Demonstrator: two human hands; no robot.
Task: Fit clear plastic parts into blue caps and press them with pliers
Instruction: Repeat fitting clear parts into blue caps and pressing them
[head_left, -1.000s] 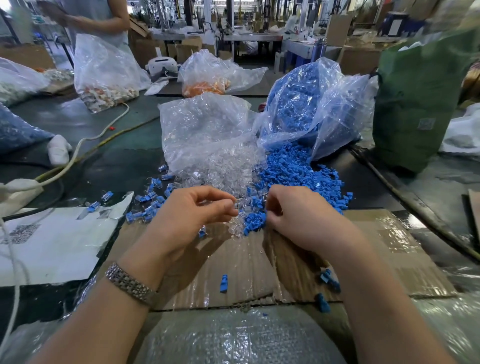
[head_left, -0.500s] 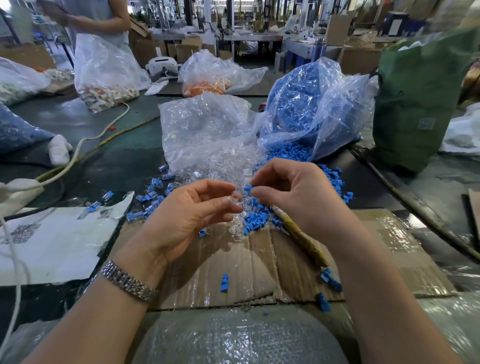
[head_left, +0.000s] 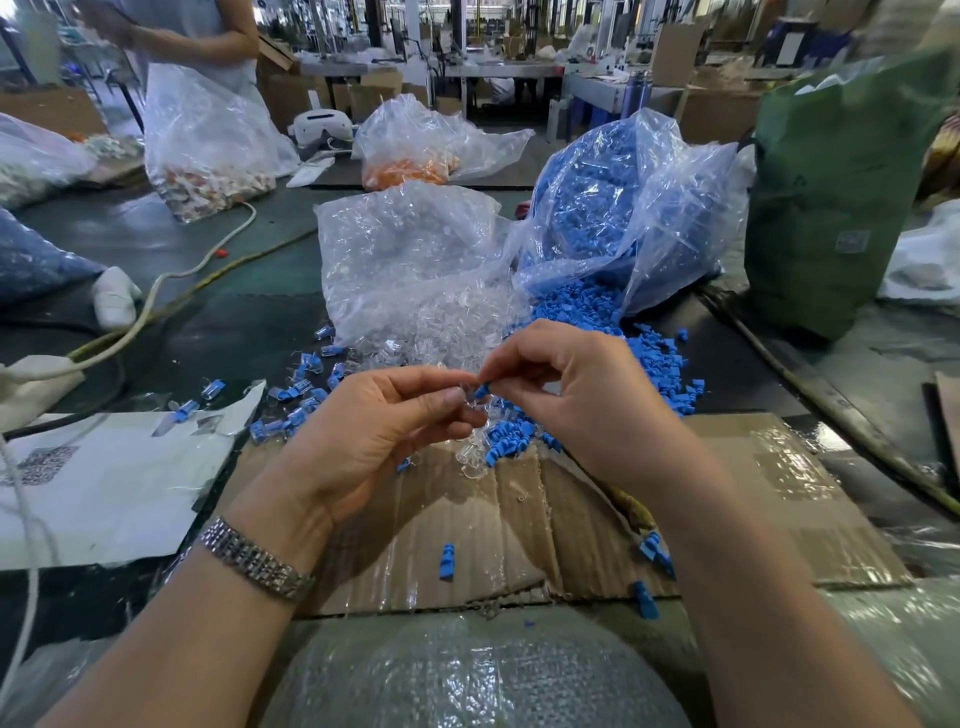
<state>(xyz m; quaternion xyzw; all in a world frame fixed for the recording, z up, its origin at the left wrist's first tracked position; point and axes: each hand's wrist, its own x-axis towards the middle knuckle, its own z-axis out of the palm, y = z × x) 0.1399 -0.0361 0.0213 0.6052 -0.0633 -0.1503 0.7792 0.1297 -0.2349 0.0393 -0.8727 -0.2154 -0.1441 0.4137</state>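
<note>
Blue cap (head_left: 482, 391) pinched in the right hand (head_left: 582, 400) meets a clear plastic part (head_left: 469, 396) pinched by the left hand (head_left: 374, 431), fingers narrowed on each, raised above the cardboard (head_left: 519, 519) probably to align them. Loose heaps spill from bags at the surface's middle; factory benches stand behind.

One head-worn wide-angle cam only; no 2nd view is given. Bench (head_left: 218, 291) is seen from above, facing fwd and down, hands (head_left: 467, 410) close in; far edges are blurred, probably lens distortion.
</note>
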